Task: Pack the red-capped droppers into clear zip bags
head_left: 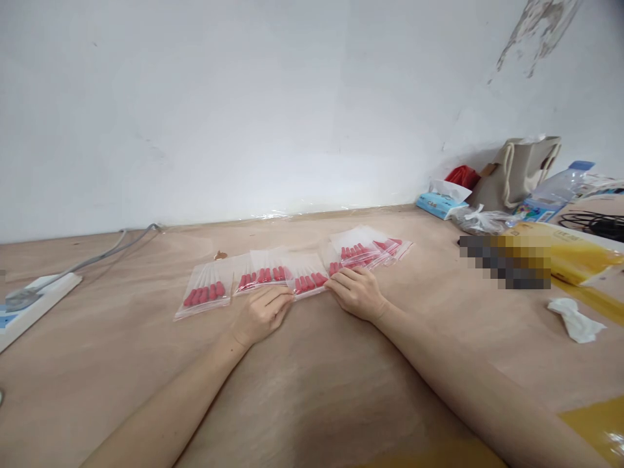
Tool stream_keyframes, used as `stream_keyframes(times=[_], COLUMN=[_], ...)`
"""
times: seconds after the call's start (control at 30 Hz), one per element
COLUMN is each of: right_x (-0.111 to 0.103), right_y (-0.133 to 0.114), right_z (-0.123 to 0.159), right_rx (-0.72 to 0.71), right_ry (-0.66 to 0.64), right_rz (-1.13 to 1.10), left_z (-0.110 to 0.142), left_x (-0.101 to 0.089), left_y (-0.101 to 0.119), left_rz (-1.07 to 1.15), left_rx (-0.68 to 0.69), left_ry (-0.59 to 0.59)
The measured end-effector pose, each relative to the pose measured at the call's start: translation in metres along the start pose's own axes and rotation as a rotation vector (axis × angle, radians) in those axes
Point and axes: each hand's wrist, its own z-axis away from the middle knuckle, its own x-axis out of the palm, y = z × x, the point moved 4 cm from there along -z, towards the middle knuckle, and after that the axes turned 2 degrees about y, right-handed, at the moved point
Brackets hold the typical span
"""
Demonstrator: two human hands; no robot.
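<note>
Both hands are at the near corners of a clear zip bag [307, 268] holding several red-ended thin sticks. My left hand [263, 313] pinches its left corner, fingers closed. My right hand [355, 294] pinches the right corner, also closed, and partly covers the bags behind it. Left of my left hand lies a separate bag [207, 286] with similar red-ended pieces. Between that and the held bag, more overlapping bags [247, 278] lie flat. Beyond my right hand is a fanned pile of bags [358, 247] with red ends showing.
A white power strip [53, 286] with a grey cable is at the left. At the right are a tissue pack [441, 203], a cloth bag [521, 172], a plastic bottle [560, 188], a yellow pack [570, 250] and a crumpled tissue [578, 320]. A wall runs along the back.
</note>
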Motion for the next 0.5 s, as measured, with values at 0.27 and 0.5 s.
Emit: stream_keyframes(times=[0.27, 0.5], right_x=[0.02, 0.008], right_y=[0.004, -0.003], right_z=[-0.01, -0.005], right_rx=[0.201, 0.25], right_ry=[-0.117, -0.247], right_rz=[0.025, -0.143], left_z=[-0.011, -0.006], left_x=[0.008, -0.003], left_y=[-0.015, -0.026], left_rz=[-0.114, -0.29], left_rx=[-0.122, -0.413], left_ry=[-0.02, -0.291])
